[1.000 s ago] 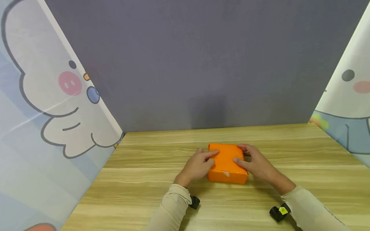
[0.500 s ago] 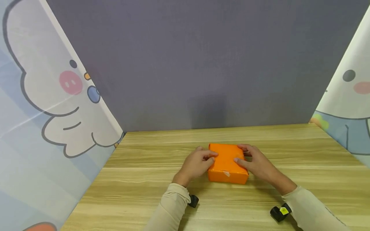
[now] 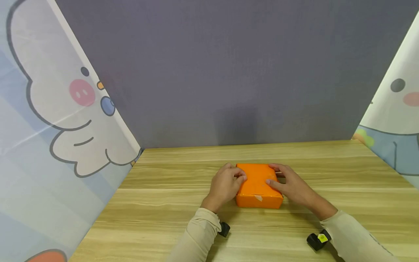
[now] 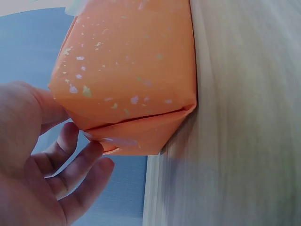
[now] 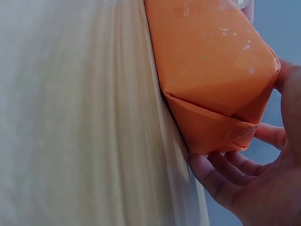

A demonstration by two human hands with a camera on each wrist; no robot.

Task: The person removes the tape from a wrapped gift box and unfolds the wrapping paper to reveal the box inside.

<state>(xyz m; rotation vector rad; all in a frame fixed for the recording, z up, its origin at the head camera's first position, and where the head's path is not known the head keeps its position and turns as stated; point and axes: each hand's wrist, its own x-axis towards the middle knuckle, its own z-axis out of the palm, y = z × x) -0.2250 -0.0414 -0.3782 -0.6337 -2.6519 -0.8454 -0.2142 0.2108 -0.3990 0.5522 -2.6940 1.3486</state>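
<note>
A box wrapped in orange paper lies on the table, with a small pale torn patch on its near side. At its left end, my left hand has thumb and index finger bent together on the top; whether they pinch paper there cannot be told. The left wrist view shows the other fingers of this hand curled against the folded end flap. My right hand holds the opposite end, thumb on top. In the right wrist view, fingers lie against that end's fold.
The wood-grain table runs back to a grey panel. Cartoon-printed cloth stands on the left, with similar cloth on the right. Black wrist devices sit below both sleeves.
The left index finger, stretched out over the box top earlier, has drawn back and bent toward the thumb. My right hand stays on its end of the box, which has hardly shifted.
</note>
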